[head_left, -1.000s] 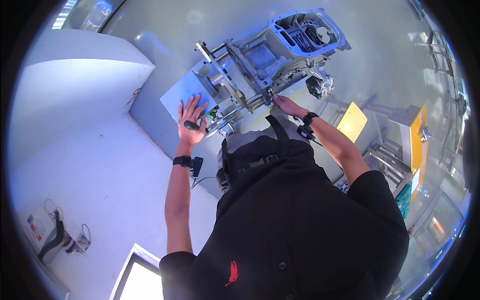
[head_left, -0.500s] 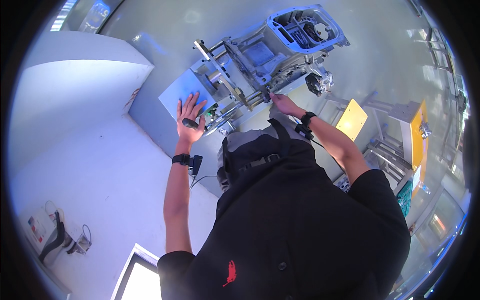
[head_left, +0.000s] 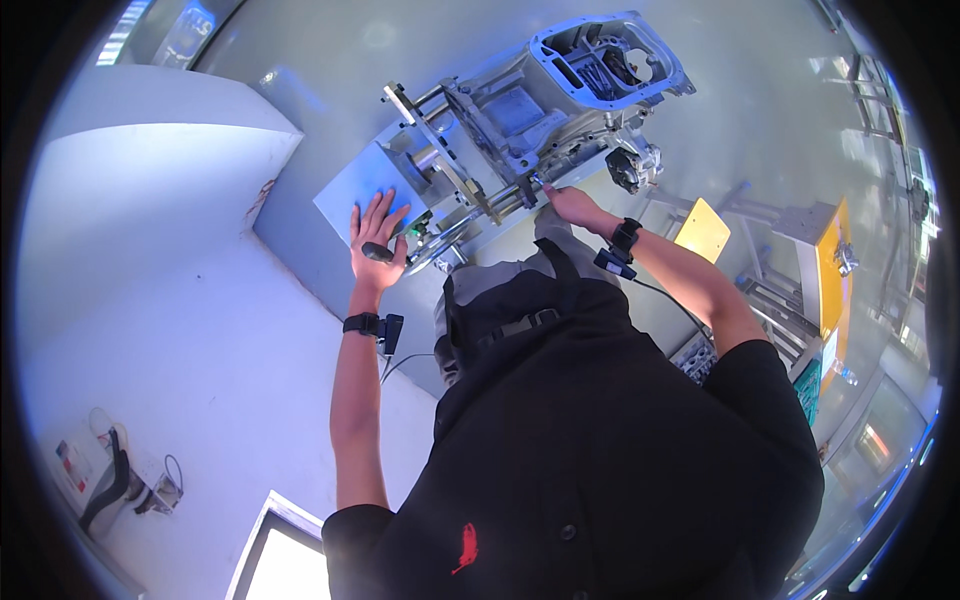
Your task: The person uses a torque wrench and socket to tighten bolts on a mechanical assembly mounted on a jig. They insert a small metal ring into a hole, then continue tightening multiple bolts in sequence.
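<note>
My left hand (head_left: 378, 235) lies flat, fingers spread, on the light grey metal box (head_left: 345, 190) at the end of an engine stand. A black crank knob (head_left: 377, 252) shows in front of that hand, by the shiny handwheel (head_left: 447, 247). My right hand (head_left: 580, 208) is closed, its fingertips pinching a small shiny metal part (head_left: 538, 179) at the dark clamp block (head_left: 527, 190) of the stand's frame. An aluminium engine block (head_left: 515, 110) is mounted on the frame, its open cavity (head_left: 610, 65) facing up. The fingers partly hide the small part.
A black round component (head_left: 624, 168) juts from the engine's near side. On the right stand a yellow-topped stool (head_left: 703, 228) and a yellow-edged bench (head_left: 832, 265). A white wall ledge (head_left: 180, 200) rises on the left. Cables run from both wrist devices.
My right hand has shifted slightly, its wrist turned and its forearm swung outward to the right, with fingertips still at the clamp. My left hand stays flat on the box.
</note>
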`<action>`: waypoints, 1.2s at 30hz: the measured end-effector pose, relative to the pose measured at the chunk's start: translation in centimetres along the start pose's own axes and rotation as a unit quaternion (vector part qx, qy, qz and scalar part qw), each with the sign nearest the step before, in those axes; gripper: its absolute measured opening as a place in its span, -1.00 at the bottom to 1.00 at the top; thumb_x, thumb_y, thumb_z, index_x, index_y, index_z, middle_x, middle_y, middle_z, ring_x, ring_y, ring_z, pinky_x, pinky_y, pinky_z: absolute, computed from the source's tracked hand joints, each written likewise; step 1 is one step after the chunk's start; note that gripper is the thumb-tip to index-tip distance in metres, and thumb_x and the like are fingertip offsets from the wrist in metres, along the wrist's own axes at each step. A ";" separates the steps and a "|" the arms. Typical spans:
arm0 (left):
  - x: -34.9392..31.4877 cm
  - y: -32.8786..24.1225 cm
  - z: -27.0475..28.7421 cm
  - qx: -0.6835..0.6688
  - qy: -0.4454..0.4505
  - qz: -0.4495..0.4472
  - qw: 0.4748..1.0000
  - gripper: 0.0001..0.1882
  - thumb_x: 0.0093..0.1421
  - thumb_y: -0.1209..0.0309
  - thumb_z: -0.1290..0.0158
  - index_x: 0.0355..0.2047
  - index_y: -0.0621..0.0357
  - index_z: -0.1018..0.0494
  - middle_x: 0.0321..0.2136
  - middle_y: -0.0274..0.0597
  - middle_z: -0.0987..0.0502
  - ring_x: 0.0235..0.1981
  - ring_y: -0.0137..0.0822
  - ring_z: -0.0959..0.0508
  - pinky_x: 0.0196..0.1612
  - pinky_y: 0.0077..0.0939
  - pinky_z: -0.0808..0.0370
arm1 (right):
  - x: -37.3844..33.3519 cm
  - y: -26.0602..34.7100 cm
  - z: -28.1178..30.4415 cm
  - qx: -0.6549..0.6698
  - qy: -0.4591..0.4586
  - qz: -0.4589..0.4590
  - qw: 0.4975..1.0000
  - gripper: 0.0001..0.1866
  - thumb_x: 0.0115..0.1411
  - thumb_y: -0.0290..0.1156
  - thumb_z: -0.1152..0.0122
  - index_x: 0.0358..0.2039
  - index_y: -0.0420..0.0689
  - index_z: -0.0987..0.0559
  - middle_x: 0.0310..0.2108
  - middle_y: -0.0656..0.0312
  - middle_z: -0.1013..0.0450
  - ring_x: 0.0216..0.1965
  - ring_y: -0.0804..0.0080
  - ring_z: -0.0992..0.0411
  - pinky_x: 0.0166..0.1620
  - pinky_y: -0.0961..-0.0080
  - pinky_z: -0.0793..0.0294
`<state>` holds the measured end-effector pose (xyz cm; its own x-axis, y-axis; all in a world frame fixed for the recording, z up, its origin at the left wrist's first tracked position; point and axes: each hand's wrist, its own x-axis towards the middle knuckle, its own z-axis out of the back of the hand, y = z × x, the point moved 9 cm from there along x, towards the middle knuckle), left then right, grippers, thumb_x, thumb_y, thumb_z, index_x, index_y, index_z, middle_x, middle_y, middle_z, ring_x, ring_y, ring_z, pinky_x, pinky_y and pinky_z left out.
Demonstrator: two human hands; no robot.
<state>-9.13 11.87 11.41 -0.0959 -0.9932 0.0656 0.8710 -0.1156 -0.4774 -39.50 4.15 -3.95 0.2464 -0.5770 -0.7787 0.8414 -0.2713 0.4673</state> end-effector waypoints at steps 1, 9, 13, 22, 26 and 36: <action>0.0 0.0 0.0 0.000 -0.004 -0.005 1.000 -0.53 -0.12 0.51 0.09 -0.11 -0.01 -0.39 0.10 -0.23 -0.24 0.19 -0.22 -0.13 0.24 -0.15 0.16 | 0.0 -0.2 0.0 -0.018 0.023 -0.017 0.999 -0.32 0.22 0.08 0.39 -0.11 -0.34 -0.41 -0.10 -0.19 -0.34 0.00 -0.08 -0.26 0.07 0.25 -0.16; -0.1 0.2 0.1 0.007 0.000 0.006 1.000 -0.54 -0.11 0.50 0.10 -0.11 -0.01 -0.39 0.10 -0.23 -0.24 0.19 -0.22 -0.12 0.24 -0.14 0.15 | 0.9 -1.6 -1.0 0.041 -0.001 0.084 0.996 -0.36 0.24 0.07 0.39 -0.25 -0.31 -0.44 -0.32 -0.02 -0.40 -0.24 0.15 -0.34 -0.09 0.36 -0.27; -0.1 0.1 0.2 0.011 0.001 0.007 1.000 -0.54 -0.11 0.50 0.10 -0.11 -0.02 -0.39 0.10 -0.23 -0.24 0.19 -0.23 -0.12 0.24 -0.15 0.15 | 2.1 -1.8 -2.8 0.141 0.042 0.122 0.982 -0.45 0.26 0.06 0.39 -0.32 -0.18 -0.40 -0.62 0.40 -0.10 -0.55 0.61 -0.06 -0.45 0.63 -0.14; -0.1 0.1 0.1 0.013 0.004 0.006 1.000 -0.54 -0.11 0.51 0.10 -0.11 -0.02 -0.39 0.10 -0.23 -0.24 0.19 -0.22 -0.13 0.24 -0.14 0.15 | 2.0 -0.6 -3.2 0.153 0.073 0.116 0.979 -0.42 0.25 0.07 0.39 -0.16 -0.19 -0.41 -0.30 0.21 -0.37 -0.30 0.41 -0.26 -0.13 0.45 -0.25; -0.2 0.1 0.2 0.007 -0.003 0.003 1.000 -0.54 -0.11 0.51 0.10 -0.11 -0.02 -0.39 0.10 -0.23 -0.24 0.18 -0.22 -0.14 0.24 -0.15 0.14 | 1.6 -0.5 -2.8 0.127 0.051 0.114 0.984 -0.43 0.25 0.06 0.38 -0.15 -0.20 -0.39 -0.23 0.14 -0.40 -0.22 0.32 -0.33 -0.09 0.41 -0.26; 0.0 0.2 0.0 0.011 0.001 0.010 1.000 -0.54 -0.11 0.51 0.10 -0.11 -0.03 -0.40 0.10 -0.23 -0.24 0.19 -0.23 -0.13 0.24 -0.16 0.16 | 0.8 -0.1 -2.0 0.072 -0.019 0.128 0.989 -0.43 0.26 0.02 0.41 -0.10 -0.21 -0.39 -0.18 0.00 -0.40 -0.11 0.15 -0.34 -0.02 0.33 -0.23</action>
<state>-8.96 11.87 11.27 -0.0801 -0.9953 0.0540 0.8835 -0.0960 -0.4586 -38.49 5.27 -5.44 0.4220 -0.6687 -0.6122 0.6758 -0.2181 0.7041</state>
